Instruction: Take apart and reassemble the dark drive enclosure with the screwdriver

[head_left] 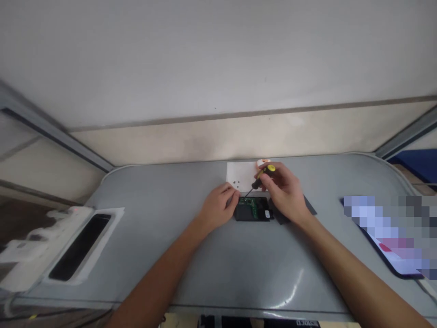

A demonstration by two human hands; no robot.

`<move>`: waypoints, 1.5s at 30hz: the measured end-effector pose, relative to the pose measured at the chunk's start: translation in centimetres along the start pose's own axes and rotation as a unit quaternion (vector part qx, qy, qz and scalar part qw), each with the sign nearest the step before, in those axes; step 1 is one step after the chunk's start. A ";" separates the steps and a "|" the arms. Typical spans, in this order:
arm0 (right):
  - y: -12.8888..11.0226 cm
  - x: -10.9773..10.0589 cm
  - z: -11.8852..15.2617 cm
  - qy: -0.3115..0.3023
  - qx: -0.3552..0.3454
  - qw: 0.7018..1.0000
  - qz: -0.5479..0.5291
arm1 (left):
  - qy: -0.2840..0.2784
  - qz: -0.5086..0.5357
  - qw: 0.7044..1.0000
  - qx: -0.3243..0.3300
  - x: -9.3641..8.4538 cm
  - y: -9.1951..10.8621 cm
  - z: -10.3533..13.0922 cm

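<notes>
A black device with a green circuit board (253, 208) lies flat on the grey table, centre right. My right hand (285, 191) grips a black and yellow screwdriver (258, 181), its thin shaft slanting down to the board's upper left part. At the device's left end, my left hand (220, 205) has its thumb and fingers drawn together at the upper left corner; what lies between the fingertips is hidden. Just behind the device is a white sheet (241, 172) with several tiny dark pieces on it. A dark flat piece (310, 206) lies partly under my right hand.
A small white and orange object (262, 162) sits at the sheet's back edge. On the left are a black phone-like slab (81, 246) on white paper and a white power strip (44, 246). A lit tablet (385, 248), partly pixelated, is at the right. A wall rises behind the table.
</notes>
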State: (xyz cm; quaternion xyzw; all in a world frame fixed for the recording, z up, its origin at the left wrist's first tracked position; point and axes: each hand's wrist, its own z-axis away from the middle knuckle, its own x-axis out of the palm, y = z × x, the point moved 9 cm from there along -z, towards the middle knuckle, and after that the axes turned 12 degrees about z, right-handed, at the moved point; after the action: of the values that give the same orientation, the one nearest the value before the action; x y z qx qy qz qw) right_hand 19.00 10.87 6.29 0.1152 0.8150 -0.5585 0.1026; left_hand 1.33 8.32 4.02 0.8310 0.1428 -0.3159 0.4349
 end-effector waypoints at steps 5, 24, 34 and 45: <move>-0.5 0.2 0.2 -0.009 -0.006 1.000 0.009 | -0.026 -0.010 1.000 0.008 0.9 -0.1 0.1; -1.5 5.2 -2.7 -0.047 0.042 0.974 -0.216 | -0.052 0.012 0.999 0.005 1.1 -1.3 -0.3; -0.6 3.7 -2.3 -0.025 0.073 0.933 -0.352 | -0.068 0.014 0.997 -0.022 1.2 -1.6 -0.4; -0.9 4.2 -2.2 -0.035 0.072 0.926 -0.368 | -0.067 0.024 0.997 -0.021 1.2 -1.3 -0.3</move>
State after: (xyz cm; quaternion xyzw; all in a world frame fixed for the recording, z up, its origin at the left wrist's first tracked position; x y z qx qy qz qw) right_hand 14.68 12.89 6.62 -0.2053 0.7538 -0.6176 -0.0908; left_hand 1.69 9.27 2.49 0.8018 0.1001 -0.3572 0.4686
